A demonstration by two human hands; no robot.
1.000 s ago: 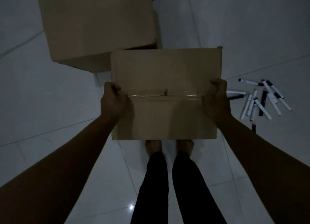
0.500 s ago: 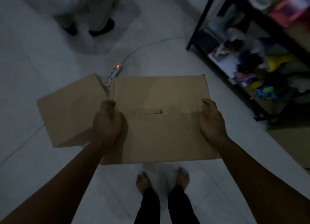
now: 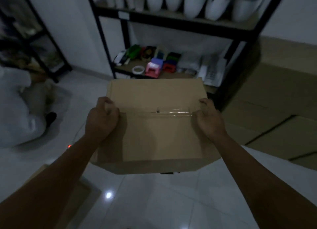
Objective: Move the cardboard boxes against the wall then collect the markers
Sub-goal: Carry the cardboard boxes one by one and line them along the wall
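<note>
I hold a taped cardboard box (image 3: 154,134) in the air in front of me, above the white tiled floor. My left hand (image 3: 101,120) grips its left side and my right hand (image 3: 208,119) grips its right side. Clear tape runs across the box top. Larger cardboard boxes (image 3: 277,108) are stacked at the right, next to the wall. The corner of another cardboard box (image 3: 39,172) shows at the lower left, mostly behind my left arm. No markers are in view.
A black metal shelf rack (image 3: 236,45) stands straight ahead, with white pots on top and coloured items on its low shelf. A person in white (image 3: 18,105) crouches on the floor at the left. A power strip's red light (image 3: 69,146) glows near my left forearm.
My view has swung up and to the right with the box in my hands. The markers and the big floor box have left the view; the rack and stacked boxes now face me.
</note>
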